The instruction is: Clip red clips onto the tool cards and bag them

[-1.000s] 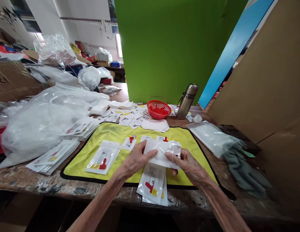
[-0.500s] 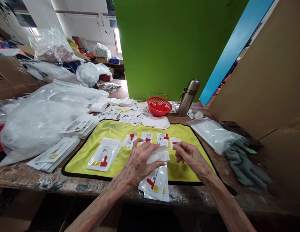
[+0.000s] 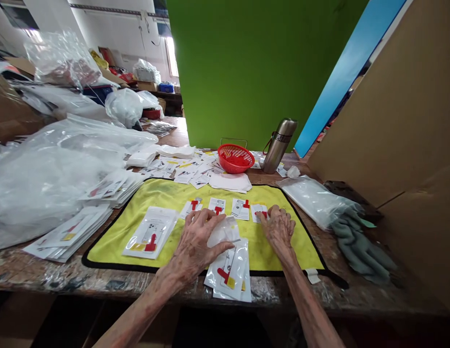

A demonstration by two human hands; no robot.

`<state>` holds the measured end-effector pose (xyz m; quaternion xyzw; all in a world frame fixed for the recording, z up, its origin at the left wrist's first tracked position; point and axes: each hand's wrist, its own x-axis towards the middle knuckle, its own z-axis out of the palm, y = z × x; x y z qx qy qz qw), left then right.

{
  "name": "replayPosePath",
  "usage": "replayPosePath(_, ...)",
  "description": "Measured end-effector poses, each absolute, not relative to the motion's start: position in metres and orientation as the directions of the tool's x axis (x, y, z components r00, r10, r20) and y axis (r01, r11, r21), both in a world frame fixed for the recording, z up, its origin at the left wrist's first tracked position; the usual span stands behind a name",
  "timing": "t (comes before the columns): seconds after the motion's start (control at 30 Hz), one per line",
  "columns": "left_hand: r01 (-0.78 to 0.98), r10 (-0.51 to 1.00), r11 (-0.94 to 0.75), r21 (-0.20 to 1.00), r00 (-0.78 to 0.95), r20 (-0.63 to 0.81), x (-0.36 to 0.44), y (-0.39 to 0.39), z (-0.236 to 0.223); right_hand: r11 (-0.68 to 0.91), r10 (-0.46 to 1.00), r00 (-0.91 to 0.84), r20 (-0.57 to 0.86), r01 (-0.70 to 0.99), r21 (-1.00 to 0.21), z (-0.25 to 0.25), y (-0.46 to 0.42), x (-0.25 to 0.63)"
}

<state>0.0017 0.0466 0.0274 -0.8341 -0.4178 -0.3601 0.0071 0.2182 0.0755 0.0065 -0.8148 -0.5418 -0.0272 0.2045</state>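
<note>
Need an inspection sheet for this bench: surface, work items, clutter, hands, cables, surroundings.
Surface: scuffed wooden table, yellow mat with black edging.
Work items: four small cards in a row, red pieces on them; filled packets overlapping at the mat's front edge.
Clutter: plastic bags, red basket, steel flask, grey cloth.
Hands: left hand on a clear pouch; right hand at the rightmost card.
Cables: thin cords at far wall, unclear.
Surroundings: green panel, cardboard.
</note>
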Motion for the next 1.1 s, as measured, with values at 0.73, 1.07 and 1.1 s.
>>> replayPosePath(0.73,0.648,0.789,-0.603,0.465,0.401,0.466,0.006,0.049,0.028,0.144,0.976,-0.214,0.039,0.502,-0.853,0.063,0.024,0.217)
replayPosePath(1.07,0.597,0.714,-0.699,0.393,0.553,0.429,0.010,0.042,0.033,0.229,0.896,-0.435,-0.089,0.623,-0.748,0.071,0.042,0.222)
replayPosePath(1.1,0.591,0.714,-0.699,0.402,0.552,0.430,0.011,0.042,0.032,0.229,0.903,-0.421,-0.082,0.635,-0.738,0.071,0.044,0.218)
